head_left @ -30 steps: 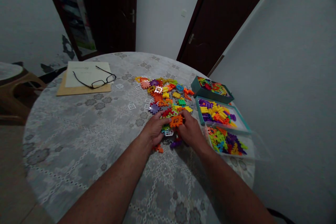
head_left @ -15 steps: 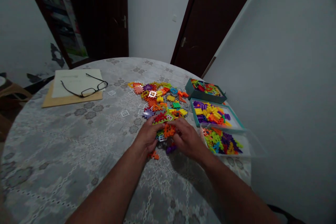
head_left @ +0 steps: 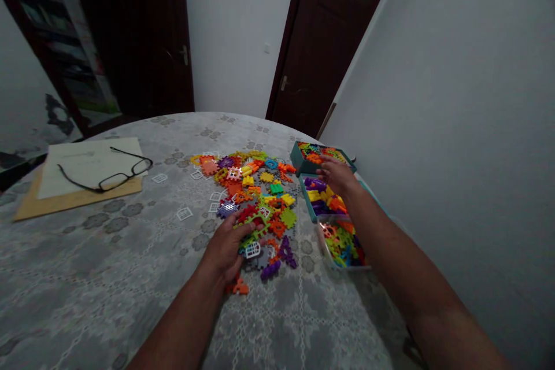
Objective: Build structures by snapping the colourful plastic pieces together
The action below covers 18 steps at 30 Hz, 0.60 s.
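Note:
My left hand [head_left: 223, 248] is closed around a lime-green plastic building-block assembly [head_left: 251, 231] with red pieces and a small white window frame [head_left: 252, 250] on it. It is held just above the near end of a colourful pile of block pieces [head_left: 249, 179]. My right hand [head_left: 338, 176] is stretched out over the boxes at the right. At its fingertips is an orange building piece [head_left: 314, 158], by the front rim of the dark green box [head_left: 303, 161]. Part of the boxes' contents is hidden by my right hand and forearm.
A teal-edged tray [head_left: 309, 202] holds yellow, purple and orange pieces. Nearer stands a clear plastic box [head_left: 332, 260] of mixed pieces. Loose white window frames [head_left: 184, 214] lie left of the pile. Glasses [head_left: 115, 181] rest on paper [head_left: 87, 156] at the left.
My right hand has left the assembly and reached forward right to the dark green box. My left hand still holds the assembly. The view has shifted, showing a wall clock.

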{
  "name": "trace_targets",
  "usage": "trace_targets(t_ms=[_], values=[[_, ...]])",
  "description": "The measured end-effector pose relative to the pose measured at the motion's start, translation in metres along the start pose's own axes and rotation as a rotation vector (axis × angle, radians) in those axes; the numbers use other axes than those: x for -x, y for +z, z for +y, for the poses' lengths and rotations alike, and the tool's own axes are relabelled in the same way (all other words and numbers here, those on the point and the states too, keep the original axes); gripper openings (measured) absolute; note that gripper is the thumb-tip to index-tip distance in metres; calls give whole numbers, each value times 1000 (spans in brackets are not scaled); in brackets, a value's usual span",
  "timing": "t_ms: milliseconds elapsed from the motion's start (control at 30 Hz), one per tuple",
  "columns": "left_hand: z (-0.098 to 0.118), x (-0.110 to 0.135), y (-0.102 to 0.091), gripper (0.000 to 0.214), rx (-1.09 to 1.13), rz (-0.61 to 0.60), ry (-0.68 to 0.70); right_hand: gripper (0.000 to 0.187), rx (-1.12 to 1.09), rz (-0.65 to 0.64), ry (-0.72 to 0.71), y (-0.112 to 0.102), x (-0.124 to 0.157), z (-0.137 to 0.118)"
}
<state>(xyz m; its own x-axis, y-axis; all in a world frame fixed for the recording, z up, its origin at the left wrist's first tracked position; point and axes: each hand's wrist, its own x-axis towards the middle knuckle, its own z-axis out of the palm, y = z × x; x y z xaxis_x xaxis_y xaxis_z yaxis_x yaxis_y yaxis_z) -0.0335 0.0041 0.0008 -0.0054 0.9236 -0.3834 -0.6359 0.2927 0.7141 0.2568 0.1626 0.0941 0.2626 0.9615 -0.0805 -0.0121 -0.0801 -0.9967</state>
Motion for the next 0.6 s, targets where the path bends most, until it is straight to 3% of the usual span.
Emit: trace_targets(t_ms=[100, 233, 367, 600], values=[[0, 0, 0, 54, -14, 7, 6, 45, -12, 89, -1, -3, -31, -6], [3, 2, 1, 48, -32, 16, -1, 32, 34, 57, 20, 4, -25, 5], [5, 7, 4, 43, -23, -9, -5, 24, 105, -96, -1, 19, 21, 23], [1, 11, 4, 44, 4, -155, -32, 24, 394, -615, -111, 49, 122, 50]])
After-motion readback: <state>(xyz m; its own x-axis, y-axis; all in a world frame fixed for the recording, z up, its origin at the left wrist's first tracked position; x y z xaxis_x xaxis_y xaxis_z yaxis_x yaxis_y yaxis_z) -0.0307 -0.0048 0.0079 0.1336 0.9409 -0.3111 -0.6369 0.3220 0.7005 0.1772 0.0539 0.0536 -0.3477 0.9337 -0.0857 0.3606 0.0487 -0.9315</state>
